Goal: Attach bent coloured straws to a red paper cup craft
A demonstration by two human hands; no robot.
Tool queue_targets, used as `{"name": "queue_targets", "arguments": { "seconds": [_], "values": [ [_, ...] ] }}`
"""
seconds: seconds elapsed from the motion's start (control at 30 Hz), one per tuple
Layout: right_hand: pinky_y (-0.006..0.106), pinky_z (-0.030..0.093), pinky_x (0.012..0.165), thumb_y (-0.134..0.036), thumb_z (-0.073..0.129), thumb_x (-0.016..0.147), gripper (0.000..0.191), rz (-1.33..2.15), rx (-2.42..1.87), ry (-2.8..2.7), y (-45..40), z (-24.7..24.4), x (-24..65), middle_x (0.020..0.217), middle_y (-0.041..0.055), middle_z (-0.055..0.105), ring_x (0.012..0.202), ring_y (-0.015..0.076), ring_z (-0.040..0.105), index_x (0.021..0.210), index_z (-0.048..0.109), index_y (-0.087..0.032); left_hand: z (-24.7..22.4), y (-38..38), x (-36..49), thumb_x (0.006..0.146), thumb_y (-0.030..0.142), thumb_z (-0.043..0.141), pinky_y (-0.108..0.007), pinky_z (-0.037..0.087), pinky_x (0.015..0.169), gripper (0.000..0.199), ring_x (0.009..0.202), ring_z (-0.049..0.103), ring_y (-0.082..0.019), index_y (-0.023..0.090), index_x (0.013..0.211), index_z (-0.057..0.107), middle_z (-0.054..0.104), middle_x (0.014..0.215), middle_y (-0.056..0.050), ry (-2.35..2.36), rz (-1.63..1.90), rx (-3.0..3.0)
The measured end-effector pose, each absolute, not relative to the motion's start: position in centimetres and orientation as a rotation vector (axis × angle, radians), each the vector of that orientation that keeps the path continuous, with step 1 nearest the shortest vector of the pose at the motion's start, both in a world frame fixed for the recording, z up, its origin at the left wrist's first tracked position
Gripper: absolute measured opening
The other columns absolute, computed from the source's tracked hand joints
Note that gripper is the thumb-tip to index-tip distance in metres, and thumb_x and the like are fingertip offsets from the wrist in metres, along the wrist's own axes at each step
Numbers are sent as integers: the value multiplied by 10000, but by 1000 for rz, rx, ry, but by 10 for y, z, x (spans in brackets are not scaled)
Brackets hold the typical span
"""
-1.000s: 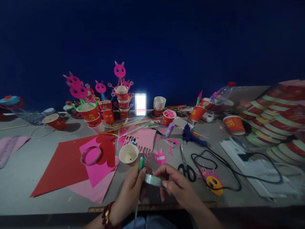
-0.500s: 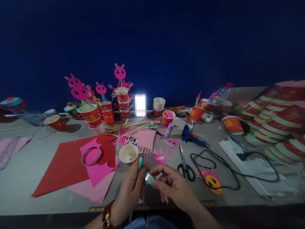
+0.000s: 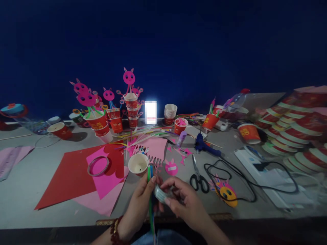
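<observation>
My left hand (image 3: 138, 204) is closed around a bundle of long thin green and blue strips (image 3: 151, 217), which stands up past the thumb and hangs down below the palm. In my right hand (image 3: 190, 200), the fingers grip a roll of clear tape (image 3: 160, 194) close beside the bundle. Whether tape touches the strips I cannot make out. Just beyond the left hand stands a white-lined paper cup (image 3: 138, 164) with a small dark spot in its bottom. A pink paper bunny head (image 3: 171, 167) lies beyond the right hand, and black-handled scissors (image 3: 199, 182) lie to its right.
A blue glue gun (image 3: 205, 146) and its looping black cable (image 3: 245, 182) lie at the right, near tall leaning stacks of cups (image 3: 291, 119). Red paper (image 3: 68, 180) bears a tape ring (image 3: 98, 165) on the left. Bunny figures in cups (image 3: 131, 101) line the back.
The strips have turned upright in my left hand, showing a long length below. The tape roll has tilted to show more of its side. Both hands stay in nearly the same place.
</observation>
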State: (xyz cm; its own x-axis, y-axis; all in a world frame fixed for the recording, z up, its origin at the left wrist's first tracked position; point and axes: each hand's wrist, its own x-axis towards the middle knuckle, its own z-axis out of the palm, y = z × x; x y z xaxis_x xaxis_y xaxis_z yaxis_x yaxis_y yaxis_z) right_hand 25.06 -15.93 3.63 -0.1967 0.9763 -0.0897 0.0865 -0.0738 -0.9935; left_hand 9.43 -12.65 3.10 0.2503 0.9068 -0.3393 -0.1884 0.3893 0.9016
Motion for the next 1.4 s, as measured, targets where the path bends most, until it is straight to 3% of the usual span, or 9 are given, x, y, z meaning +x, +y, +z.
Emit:
{"name": "queue_targets", "arguments": {
  "seconds": [0.13, 0.23, 0.37, 0.47, 0.67, 0.83, 1.1, 1.4],
  "values": [
    [228, 415, 567, -126, 621, 721, 218, 1114, -1314, -1481, -161, 38, 249, 720, -22, 632, 610, 129, 532, 922, 645, -208, 28, -128, 94, 824, 571, 681, -153, 382, 370, 402, 401, 494, -50, 181, 892, 607, 603, 668, 55, 997, 912, 823],
    [233, 444, 601, -93, 574, 732, 272, 1152, -1193, -1499, -162, 37, 255, 842, 1, 656, 648, 126, 560, 960, 658, -213, 28, -123, 93, 847, 501, 687, -134, 310, 341, 337, 362, 422, -18, 177, 876, 602, 582, 667, 65, 894, 900, 709],
    [196, 400, 460, -163, 555, 834, 241, 1412, -988, -1399, -160, 30, 262, 888, 3, 646, 462, 59, 523, 1048, 651, -219, 31, -117, 94, 779, 451, 773, -113, 242, 324, 348, 362, 362, 10, 146, 832, 613, 574, 681, 56, 751, 817, 530],
    [191, 392, 437, -205, 594, 847, 212, 1433, -956, -1351, -158, 29, 263, 925, 10, 638, 438, 42, 500, 1048, 660, -218, 31, -117, 97, 756, 456, 798, -105, 230, 328, 376, 369, 339, 9, 136, 795, 605, 529, 616, 68, 694, 765, 428],
    [242, 451, 615, -180, 644, 789, 167, 1198, -1102, -1445, -156, 41, 258, 879, 11, 650, 677, 134, 593, 952, 659, -214, 29, -121, 100, 807, 400, 766, -96, 285, 351, 302, 422, 390, -3, 144, 870, 619, 551, 682, 63, 735, 838, 469],
    [251, 422, 623, -182, 573, 777, 171, 1110, -1062, -1541, -156, 43, 261, 854, 10, 636, 697, 152, 554, 921, 658, -217, 25, -120, 99, 851, 402, 721, -101, 284, 354, 279, 404, 353, 1, 144, 861, 613, 539, 671, 69, 713, 832, 490],
    [321, 478, 818, -98, 493, 727, 266, 1054, -1054, -1551, -156, 45, 259, 933, 49, 685, 917, 219, 635, 903, 654, -216, 24, -120, 101, 855, 420, 711, -117, 275, 356, 296, 397, 342, -4, 143, 837, 608, 529, 660, 66, 705, 849, 503],
    [272, 465, 739, -112, 554, 721, 191, 1016, -1049, -1552, -154, 41, 257, 835, 12, 660, 795, 180, 615, 863, 631, -214, 24, -121, 103, 817, 402, 743, -118, 267, 350, 285, 388, 372, -5, 148, 851, 617, 538, 652, 71, 749, 868, 508]
  ]
}}
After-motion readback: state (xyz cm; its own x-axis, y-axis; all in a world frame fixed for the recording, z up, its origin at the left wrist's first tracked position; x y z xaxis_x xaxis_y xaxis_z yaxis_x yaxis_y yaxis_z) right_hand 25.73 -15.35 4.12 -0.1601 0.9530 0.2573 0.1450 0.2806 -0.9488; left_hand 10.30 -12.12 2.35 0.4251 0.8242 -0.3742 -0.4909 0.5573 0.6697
